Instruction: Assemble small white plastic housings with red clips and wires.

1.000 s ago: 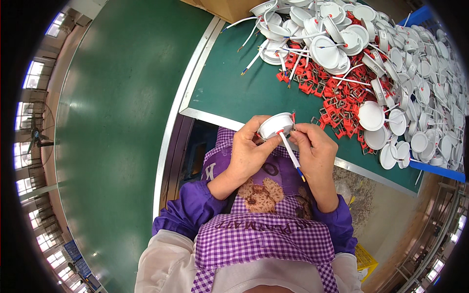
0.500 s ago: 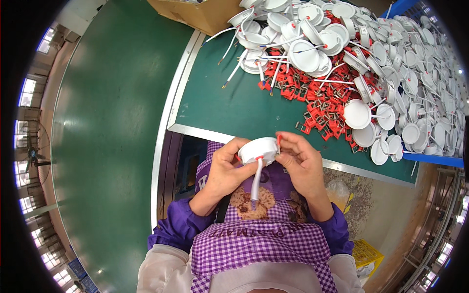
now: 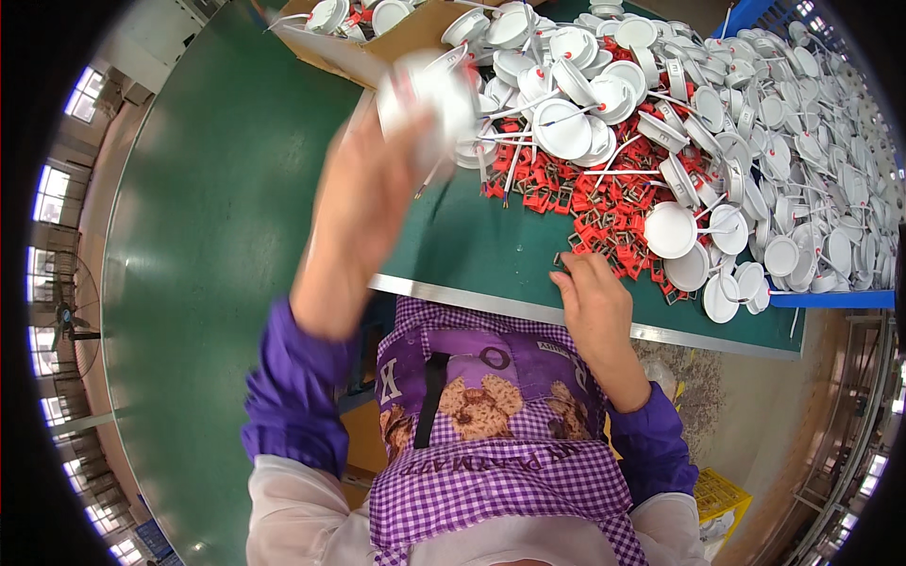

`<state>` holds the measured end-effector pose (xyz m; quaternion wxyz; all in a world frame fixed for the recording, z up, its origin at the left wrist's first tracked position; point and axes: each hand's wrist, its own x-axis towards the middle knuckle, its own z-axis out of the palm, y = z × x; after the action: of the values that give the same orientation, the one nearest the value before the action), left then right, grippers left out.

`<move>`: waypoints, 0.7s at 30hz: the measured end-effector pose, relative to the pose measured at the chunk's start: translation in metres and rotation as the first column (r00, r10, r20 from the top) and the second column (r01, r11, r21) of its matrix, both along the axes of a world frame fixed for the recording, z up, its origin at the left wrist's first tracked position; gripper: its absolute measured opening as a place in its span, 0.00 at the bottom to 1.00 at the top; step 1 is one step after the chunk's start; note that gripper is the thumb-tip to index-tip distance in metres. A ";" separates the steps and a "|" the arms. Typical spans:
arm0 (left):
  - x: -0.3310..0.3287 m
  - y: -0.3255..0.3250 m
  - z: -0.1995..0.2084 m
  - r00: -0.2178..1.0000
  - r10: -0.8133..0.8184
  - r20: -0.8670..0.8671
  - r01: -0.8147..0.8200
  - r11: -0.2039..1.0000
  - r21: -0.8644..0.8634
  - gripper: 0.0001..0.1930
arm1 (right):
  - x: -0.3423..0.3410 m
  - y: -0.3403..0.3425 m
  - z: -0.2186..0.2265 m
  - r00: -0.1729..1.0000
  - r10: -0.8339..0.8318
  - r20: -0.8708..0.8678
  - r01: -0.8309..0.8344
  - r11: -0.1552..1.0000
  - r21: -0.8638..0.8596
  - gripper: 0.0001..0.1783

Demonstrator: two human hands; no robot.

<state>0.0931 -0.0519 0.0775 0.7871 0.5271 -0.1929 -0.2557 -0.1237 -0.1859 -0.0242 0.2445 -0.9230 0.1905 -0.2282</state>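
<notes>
And there it was, the lamp, a white smear up by the near side of the carton, over the far left part of the bench. The left hand had it, fingers closed on the round body, hand and lamp both badly blurred. Judging by that smear, the step in hand was a carry, one lamp borne at arm's length. What did the next move call for? A steady hold, I judged, and clearance from the carton's wall and the lamps heaped beside it.

Over to the right hand! Its thumb and fingertips stood close together, a narrow grip right at the near edge of the red clips; whether they pinched one, I couldn't tell. A clean pick there called for singling one clip out of the tangle.

Beyond the clips rose the pile of lamps, spreading right to the blue bin. More lamps showed inside the carton. Nearer the body hung the checked purple apron, with a yellow crate low on the right.
</notes>
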 end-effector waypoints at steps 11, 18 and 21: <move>0.006 -0.084 -0.029 -0.035 -0.451 0.892 -0.405 0.823 0.400 0.31 | 0.008 0.008 -0.004 0.992 0.023 -0.124 -0.038 0.992 -0.124 0.09; -0.003 -0.115 -0.063 -0.319 -0.468 0.825 -0.525 0.811 0.257 0.20 | 0.008 0.010 0.003 0.977 0.034 -0.212 -0.040 0.999 -0.020 0.08; -0.005 -0.112 -0.059 -0.231 -0.575 0.785 -0.551 0.742 0.381 0.18 | 0.004 0.013 -0.001 0.974 0.015 -0.228 -0.030 0.997 -0.065 0.09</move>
<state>0.0885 -0.1635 0.0187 0.0546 0.7472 -0.6296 0.2059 -0.1196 -0.1733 -0.0255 0.1919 -0.9529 0.1989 -0.1248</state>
